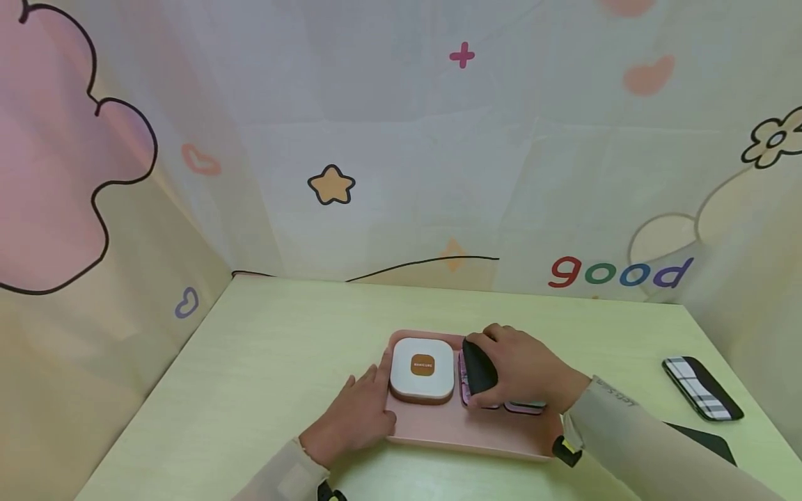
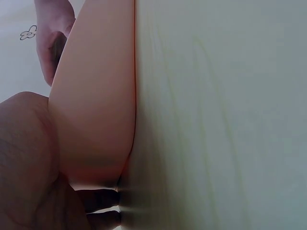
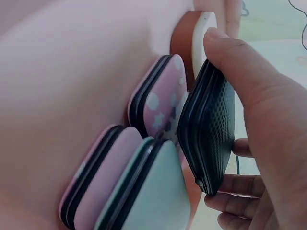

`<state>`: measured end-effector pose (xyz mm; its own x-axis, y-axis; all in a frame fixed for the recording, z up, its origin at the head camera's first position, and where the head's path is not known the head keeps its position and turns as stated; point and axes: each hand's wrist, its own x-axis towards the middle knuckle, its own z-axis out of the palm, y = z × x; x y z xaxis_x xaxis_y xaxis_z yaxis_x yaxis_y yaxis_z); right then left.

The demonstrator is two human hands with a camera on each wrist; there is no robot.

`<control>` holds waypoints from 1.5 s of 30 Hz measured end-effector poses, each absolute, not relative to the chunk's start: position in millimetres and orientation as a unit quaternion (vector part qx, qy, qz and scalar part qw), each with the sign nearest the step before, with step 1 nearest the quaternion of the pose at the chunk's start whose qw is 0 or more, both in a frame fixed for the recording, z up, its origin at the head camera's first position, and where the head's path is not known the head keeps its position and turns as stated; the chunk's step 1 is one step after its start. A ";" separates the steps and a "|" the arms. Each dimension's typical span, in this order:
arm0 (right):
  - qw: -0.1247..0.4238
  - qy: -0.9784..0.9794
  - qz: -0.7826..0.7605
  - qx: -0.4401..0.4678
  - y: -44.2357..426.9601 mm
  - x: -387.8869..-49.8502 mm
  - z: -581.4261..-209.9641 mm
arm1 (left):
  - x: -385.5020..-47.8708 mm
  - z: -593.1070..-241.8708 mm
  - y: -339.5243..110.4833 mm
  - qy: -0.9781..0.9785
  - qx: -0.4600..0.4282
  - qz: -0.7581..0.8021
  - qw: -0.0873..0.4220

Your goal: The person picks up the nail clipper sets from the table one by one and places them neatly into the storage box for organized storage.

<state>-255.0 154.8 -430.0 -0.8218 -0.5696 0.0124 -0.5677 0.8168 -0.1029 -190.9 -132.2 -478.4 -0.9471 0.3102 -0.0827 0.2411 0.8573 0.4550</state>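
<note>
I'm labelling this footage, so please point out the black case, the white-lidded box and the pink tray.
Black case (image 3: pixel 218 132), right wrist view: its textured face.
White-lidded box (image 1: pixel 422 368), head view: the orange label on its lid.
Pink tray (image 1: pixel 465 427), head view: its bare floor.

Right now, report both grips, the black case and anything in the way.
Left grip against pink tray's left side. Right grip holding black case, tilted. Patterned pink case close by, possibly in the way; contact unclear.
</note>
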 end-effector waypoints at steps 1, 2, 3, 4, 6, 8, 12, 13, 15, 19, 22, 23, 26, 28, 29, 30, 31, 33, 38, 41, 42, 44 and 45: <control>0.006 0.952 -0.048 -0.302 153.6 -254.9 -430.9 | -191.3 -478.9 -132.3 0.961 0.144 0.225 0.077; 0.003 0.952 -0.042 -0.304 152.4 -254.9 -432.0 | -191.5 -479.4 -132.5 0.961 0.144 0.225 0.076; 0.001 0.951 -0.039 -0.305 151.3 -254.8 -432.9 | -191.5 -479.7 -132.7 0.960 0.145 0.225 0.075; -0.001 0.951 -0.036 -0.306 150.3 -254.8 -434.0 | -191.6 -479.7 -133.0 0.961 0.145 0.225 0.074; -0.001 0.951 -0.033 -0.307 148.2 -254.6 -435.2 | -191.7 -480.0 -133.5 0.961 0.145 0.226 0.073; 0.001 0.953 -0.028 -0.303 146.6 -254.5 -436.3 | -192.1 -480.4 -133.8 0.961 0.145 0.224 0.072; 0.002 0.954 -0.025 -0.298 144.6 -253.9 -436.6 | -192.0 -479.7 -133.5 0.961 0.147 0.224 0.072; 0.001 0.954 -0.023 -0.298 144.1 -253.8 -436.6 | -191.8 -479.2 -133.3 0.961 0.146 0.224 0.073; -0.005 0.954 -0.015 -0.299 143.3 -253.6 -437.5 | -190.8 -477.9 -133.1 0.960 0.147 0.225 0.074; -0.015 0.954 0.012 -0.298 142.4 -253.0 -441.2 | -189.4 -477.0 -132.6 0.959 0.147 0.230 0.076; -0.016 0.955 0.032 -0.295 141.8 -252.4 -442.8 | -188.9 -477.2 -132.4 0.958 0.148 0.233 0.075; -0.017 0.955 0.038 -0.295 141.5 -252.2 -442.5 | -189.2 -477.4 -132.3 0.958 0.149 0.233 0.075; -0.019 0.954 0.050 -0.295 140.7 -251.3 -440.8 | -189.8 -477.1 -132.2 0.958 0.149 0.232 0.074; -0.021 0.953 0.058 -0.297 140.0 -250.4 -439.9 | -190.3 -477.4 -132.6 0.959 0.148 0.230 0.074; -0.021 0.952 0.061 -0.300 139.6 -249.9 -439.2 | -190.4 -477.3 -132.7 0.959 0.148 0.229 0.074; -0.020 0.951 0.063 -0.302 139.4 -249.4 -438.8 | -190.4 -477.1 -132.8 0.959 0.148 0.229 0.074; -0.020 0.950 0.065 -0.303 139.1 -248.7 -438.3 | -190.4 -477.1 -132.8 0.959 0.147 0.229 0.074; -0.016 0.950 0.068 -0.305 139.0 -247.5 -437.5 | -190.3 -477.3 -132.9 0.960 0.147 0.229 0.074; 0.002 0.949 0.059 -0.311 141.6 -246.2 -435.4 | -190.1 -477.8 -132.4 0.959 0.145 0.231 0.073; 0.009 0.946 0.059 -0.318 144.7 -246.8 -436.2 | -190.1 -478.6 -132.5 0.960 0.144 0.229 0.071; 0.008 0.945 0.060 -0.320 145.6 -247.0 -436.5 | -189.9 -478.4 -132.6 0.960 0.144 0.228 0.070; 0.005 0.944 0.060 -0.323 147.0 -247.9 -438.4 | -190.0 -478.9 -133.0 0.960 0.144 0.228 0.070; 0.003 0.944 0.061 -0.323 147.5 -248.5 -439.4 | -190.1 -479.3 -133.1 0.960 0.146 0.229 0.069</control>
<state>-248.5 147.5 -439.4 -0.7910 -0.6102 -0.0442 -0.6108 0.7837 0.1126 -190.1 -133.1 -479.3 -0.9477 0.3122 -0.0661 0.2487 0.8525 0.4599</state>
